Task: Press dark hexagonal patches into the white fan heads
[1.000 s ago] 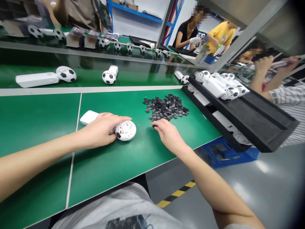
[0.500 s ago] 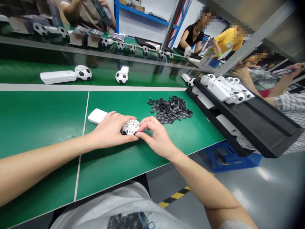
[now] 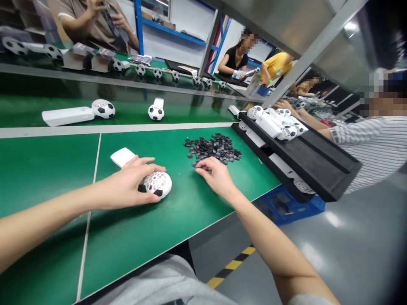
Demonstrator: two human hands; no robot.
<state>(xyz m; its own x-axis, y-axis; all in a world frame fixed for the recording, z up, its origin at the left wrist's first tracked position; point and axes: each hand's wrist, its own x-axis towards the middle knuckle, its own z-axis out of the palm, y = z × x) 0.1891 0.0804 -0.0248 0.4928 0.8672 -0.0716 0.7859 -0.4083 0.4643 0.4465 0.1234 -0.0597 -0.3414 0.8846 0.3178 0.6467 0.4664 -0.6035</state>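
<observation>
My left hand (image 3: 135, 184) is wrapped round the ball head of a football-shaped handheld fan (image 3: 160, 183), its open white grille facing up and black patches along the side. The fan's white handle (image 3: 122, 157) sticks out behind that hand, on the green table. At the near edge of a pile of small black pieces (image 3: 216, 147), my right hand (image 3: 216, 176) has its thumb and fingertips pinched together. Whatever lies between those fingertips is too small to make out.
Two more football fans (image 3: 103, 109) (image 3: 156, 112) lie on the green strip beyond the table's pale edge. On the right, stacked black trays (image 3: 321, 163) hold several fans, with a co-worker's striped sleeve (image 3: 343, 132) behind. A blue stool (image 3: 286, 205) stands below.
My right hand has left the ball head and moved over to the black pile. My left hand keeps the fan, whose head now shows more white side. The whole view has shifted.
</observation>
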